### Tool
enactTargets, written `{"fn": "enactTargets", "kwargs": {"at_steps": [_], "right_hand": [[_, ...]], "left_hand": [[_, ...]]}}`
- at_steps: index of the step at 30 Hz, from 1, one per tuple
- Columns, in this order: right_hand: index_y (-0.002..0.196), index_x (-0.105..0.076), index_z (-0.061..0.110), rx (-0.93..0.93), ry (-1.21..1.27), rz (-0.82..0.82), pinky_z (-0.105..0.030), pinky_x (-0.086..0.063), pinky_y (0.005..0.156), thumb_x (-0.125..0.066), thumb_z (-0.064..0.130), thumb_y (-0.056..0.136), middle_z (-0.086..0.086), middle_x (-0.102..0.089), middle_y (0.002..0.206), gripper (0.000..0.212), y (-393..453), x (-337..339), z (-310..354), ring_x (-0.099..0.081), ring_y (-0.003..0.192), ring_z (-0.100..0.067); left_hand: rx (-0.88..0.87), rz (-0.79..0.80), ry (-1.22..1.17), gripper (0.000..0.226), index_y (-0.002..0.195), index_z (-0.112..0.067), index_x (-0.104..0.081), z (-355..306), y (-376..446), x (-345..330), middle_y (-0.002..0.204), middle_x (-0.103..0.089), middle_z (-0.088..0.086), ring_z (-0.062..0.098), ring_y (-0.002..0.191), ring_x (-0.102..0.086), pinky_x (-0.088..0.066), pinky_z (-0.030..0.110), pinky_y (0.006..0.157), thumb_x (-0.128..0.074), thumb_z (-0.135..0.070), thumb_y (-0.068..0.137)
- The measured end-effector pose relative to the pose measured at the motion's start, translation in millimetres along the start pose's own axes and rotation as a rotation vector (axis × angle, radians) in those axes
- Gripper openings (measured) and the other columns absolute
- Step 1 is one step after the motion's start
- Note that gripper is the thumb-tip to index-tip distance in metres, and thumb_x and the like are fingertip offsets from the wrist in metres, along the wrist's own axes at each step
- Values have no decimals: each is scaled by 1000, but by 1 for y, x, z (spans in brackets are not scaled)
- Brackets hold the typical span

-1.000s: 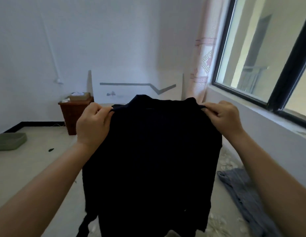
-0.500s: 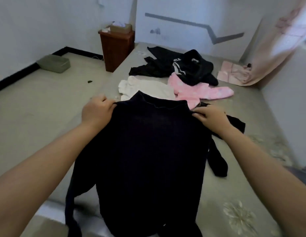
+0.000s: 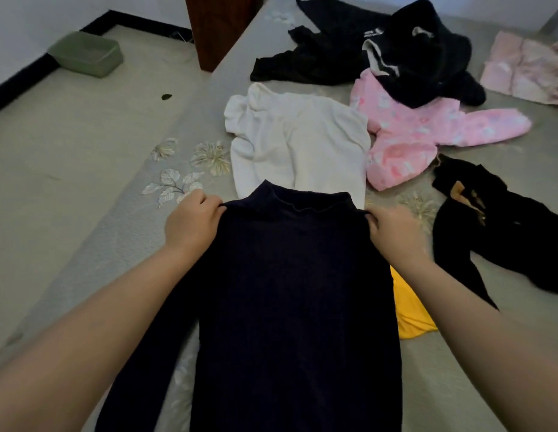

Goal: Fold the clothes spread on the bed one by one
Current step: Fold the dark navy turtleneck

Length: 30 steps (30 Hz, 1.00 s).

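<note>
Since the earlier frames the sweater (image 3: 296, 307) has come down from the air in front of the window and now lies along the bed (image 3: 115, 244), and the view has turned down to it. Both hands keep their grip at the shoulders. The left hand (image 3: 192, 224) has its fingers curled around the left shoulder of the sweater, and the right hand (image 3: 393, 232) pinches the right shoulder in the same way. The high collar points away from the person, and the body of the sweater runs back toward the bottom edge of the view.

Just beyond the collar lies a white top (image 3: 298, 141), touching or slightly under it; I cannot tell which. To the right of the white top is a pink top (image 3: 427, 132), and a black pile (image 3: 396, 51) lies behind them. A black garment (image 3: 502, 232) lies right of the right hand. A yellow cloth (image 3: 410, 310) shows under the right forearm, beside the sweater. A pale pink cloth (image 3: 526, 70) is at the far right. On the floor at the left stands a green basin (image 3: 86, 54), near a brown cabinet (image 3: 221, 26).
</note>
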State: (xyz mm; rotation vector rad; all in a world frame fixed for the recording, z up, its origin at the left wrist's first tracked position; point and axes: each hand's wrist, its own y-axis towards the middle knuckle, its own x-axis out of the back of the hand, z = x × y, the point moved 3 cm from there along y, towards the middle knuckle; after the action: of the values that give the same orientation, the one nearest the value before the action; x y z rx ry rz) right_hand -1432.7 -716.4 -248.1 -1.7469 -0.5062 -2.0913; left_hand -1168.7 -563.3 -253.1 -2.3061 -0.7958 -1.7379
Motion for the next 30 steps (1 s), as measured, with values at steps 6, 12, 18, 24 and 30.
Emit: {"fn": "enactTargets", "kwargs": {"at_steps": [6, 12, 18, 24, 30], "right_hand": [[107, -57, 0, -189, 73, -58, -43, -39, 75, -37, 12, 95, -25, -58, 103, 26, 67, -48, -11, -53, 94, -41], [109, -52, 0, -126, -158, 31, -36, -31, 63, -37, 6, 94, -24, -53, 107, 22, 121, -117, -20, -55, 90, -40], [109, -52, -2, -88, -252, 156, -35, -28, 63, -37, 8, 96, -24, -51, 109, 23, 126, -188, -20, -56, 92, -42], [113, -48, -1, -169, -224, 244, -39, -36, 71, -37, 32, 97, -25, -53, 112, 38, 129, -206, -33, -53, 101, -41], [121, -42, -1, -261, -222, 194, -46, -36, 84, -46, 25, 94, -27, -45, 126, 38, 114, -187, -1, -42, 114, -39]], "left_hand": [[-16, 22, -46, 22, 93, 2, -61, 14, 48, -83, 89, -55, 21, 35, 82, -51, -30, 33, 55, -49, -17, 93], [37, 95, -4, 27, 96, 2, -57, 40, 84, -163, 93, -55, 22, 36, 86, -48, -29, 35, 58, -43, -21, 95], [86, 260, 22, 29, 113, -6, -57, 64, 77, -218, 99, -53, 21, 37, 93, -47, -28, 35, 59, -42, -23, 95], [-21, 278, 149, 32, 110, -2, -53, 73, 82, -236, 100, -51, 24, 36, 93, -47, -23, 38, 64, -40, -28, 96], [21, 340, 133, 47, 128, -9, -43, 77, 72, -214, 114, -51, 21, 35, 105, -46, -35, 44, 80, -40, -39, 94]]}}
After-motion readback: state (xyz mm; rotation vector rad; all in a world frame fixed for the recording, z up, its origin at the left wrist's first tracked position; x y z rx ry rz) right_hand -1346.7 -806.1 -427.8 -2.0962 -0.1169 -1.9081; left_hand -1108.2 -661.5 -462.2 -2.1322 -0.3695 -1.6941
